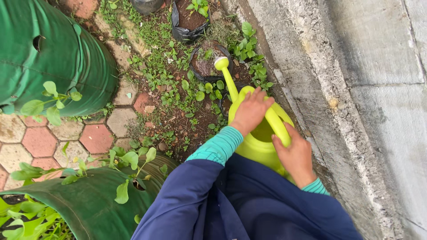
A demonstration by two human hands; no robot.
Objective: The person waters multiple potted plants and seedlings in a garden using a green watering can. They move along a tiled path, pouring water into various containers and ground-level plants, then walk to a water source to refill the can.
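Note:
A lime-yellow plastic watering can (pixel 260 142) sits in front of me, its long spout (pixel 227 80) reaching up to a small black grow bag (pixel 205 64) of soil with tiny sprouts. My left hand (pixel 250 111) rests over the front of the can's top, by the base of the spout. My right hand (pixel 296 155) wraps the arched handle (pixel 275 124) at its rear. Both arms wear teal cuffs under dark blue sleeves.
Another black grow bag (pixel 189 20) stands further back. Large green fabric planters with leafy seedlings lie at the upper left (pixel 49 53) and lower left (pixel 93 200). Hexagonal paving stones (pixel 40 142) cover the left ground. A grey concrete kerb (pixel 356 89) runs along the right.

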